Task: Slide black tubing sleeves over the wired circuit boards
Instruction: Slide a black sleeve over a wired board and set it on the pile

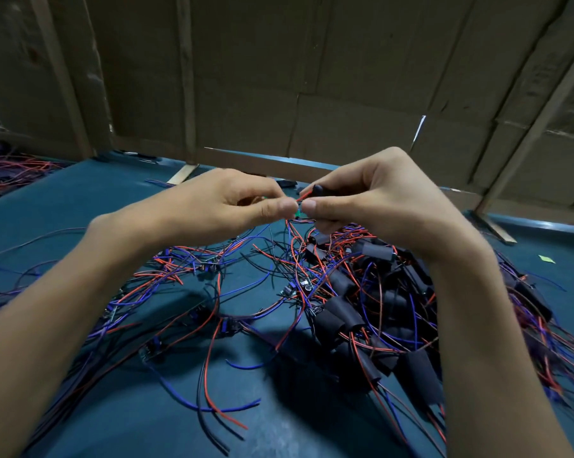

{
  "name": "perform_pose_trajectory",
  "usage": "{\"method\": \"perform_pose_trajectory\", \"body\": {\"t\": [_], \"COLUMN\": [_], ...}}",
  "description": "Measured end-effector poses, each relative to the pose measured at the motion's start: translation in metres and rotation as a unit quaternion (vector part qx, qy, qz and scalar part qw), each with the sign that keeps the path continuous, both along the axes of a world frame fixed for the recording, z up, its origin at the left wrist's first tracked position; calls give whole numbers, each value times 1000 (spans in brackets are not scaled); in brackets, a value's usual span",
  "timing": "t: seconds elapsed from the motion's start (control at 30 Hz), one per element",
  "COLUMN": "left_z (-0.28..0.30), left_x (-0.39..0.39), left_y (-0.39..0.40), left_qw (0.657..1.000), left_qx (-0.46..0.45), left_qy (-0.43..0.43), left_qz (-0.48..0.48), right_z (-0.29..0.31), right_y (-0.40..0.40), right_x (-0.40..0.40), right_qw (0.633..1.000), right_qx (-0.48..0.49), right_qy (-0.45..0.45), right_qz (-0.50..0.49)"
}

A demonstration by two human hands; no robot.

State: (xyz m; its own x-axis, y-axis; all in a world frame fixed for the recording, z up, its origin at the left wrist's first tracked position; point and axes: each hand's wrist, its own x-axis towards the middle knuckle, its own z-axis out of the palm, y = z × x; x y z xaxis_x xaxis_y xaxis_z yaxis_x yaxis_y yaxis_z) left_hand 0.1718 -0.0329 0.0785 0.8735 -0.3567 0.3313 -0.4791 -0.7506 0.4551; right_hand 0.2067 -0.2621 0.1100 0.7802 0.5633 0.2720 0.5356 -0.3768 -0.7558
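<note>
I held a black sleeve (322,190) in my right hand (371,196) above the bench (80,200), my left hand (226,206) pinched red wires (303,195) going in, and next I probably needed to pull it over the board.

No readable text anywhere tbh. No labels, brands or numbers legible on cardboard wall (312,77), sleeves (338,317) or boards (292,289).

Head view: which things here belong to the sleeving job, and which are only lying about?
Job:
- left hand, pinching wires
- right hand, holding black sleeve
- red wire entering it
- sleeved boards pile
- bare wired boards

Lying about:
- cardboard wall
- green scrap
- far wire heap
</note>
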Motion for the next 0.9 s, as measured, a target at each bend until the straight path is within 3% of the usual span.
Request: {"method": "perform_pose_trajectory", "body": {"t": [0.13, 0.33, 0.8, 0.9], "left_z": [0, 2, 3, 1], "left_x": [0, -1, -5, -5], "left_y": [-4, -2, -6, -10], "left_qw": [998, 990, 999, 998], "left_qx": [-37, -118, 32, 2], "left_qy": [-20, -77, 12, 54], "left_qz": [-43, 5, 32, 32], "right_z": [-3, -12, -18, -20], "right_y": [0, -6, 7, 13], "right_x": [4, 15, 14, 14], "right_qw": [1000, 997, 993, 990], "right_qx": [11, -6, -4, -6], "right_qy": [8, -65, -106, -137], "right_qz": [13, -51, 54, 34]}}
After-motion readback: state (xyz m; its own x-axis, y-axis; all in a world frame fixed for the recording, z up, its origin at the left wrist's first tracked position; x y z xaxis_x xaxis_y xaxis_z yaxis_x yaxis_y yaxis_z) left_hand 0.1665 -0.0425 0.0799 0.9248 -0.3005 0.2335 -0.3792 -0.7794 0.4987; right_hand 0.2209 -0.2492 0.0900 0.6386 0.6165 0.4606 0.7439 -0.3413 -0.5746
